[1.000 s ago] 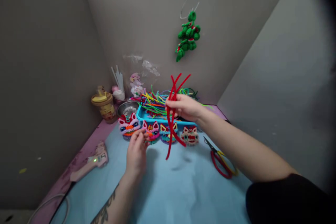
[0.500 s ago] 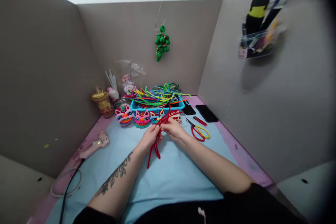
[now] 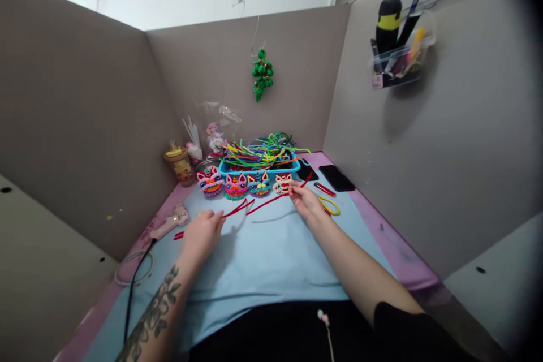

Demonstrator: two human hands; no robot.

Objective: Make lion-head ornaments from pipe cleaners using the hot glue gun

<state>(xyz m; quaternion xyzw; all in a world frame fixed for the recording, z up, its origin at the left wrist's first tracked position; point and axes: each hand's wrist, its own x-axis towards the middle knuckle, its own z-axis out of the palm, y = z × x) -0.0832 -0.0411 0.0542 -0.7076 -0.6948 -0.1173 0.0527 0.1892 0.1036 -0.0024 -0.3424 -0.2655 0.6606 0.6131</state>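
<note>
Red pipe cleaners (image 3: 250,207) stretch across the light blue mat (image 3: 271,254) between my two hands. My left hand (image 3: 202,233) pinches their left part; a red end sticks out beyond it to the left. My right hand (image 3: 306,200) pinches the right end, near the yellow-handled scissors (image 3: 330,205). Just behind stands a row of several colourful pipe-cleaner animal faces (image 3: 237,184), and behind them a blue tray (image 3: 258,171) heaped with pipe cleaners of many colours.
A pink glue gun (image 3: 169,223) with a black cord lies at the left. A yellow-lidded jar (image 3: 180,164) and a metal bowl stand at the back left. A black phone (image 3: 336,177) lies at the right. Grey partition walls enclose the desk; a green ornament (image 3: 262,74) hangs on the back wall.
The red pipe cleaners came down from my raised right hand to the mat. My hands met on them, then drew apart, stretching them out sideways. The view pulled back.
</note>
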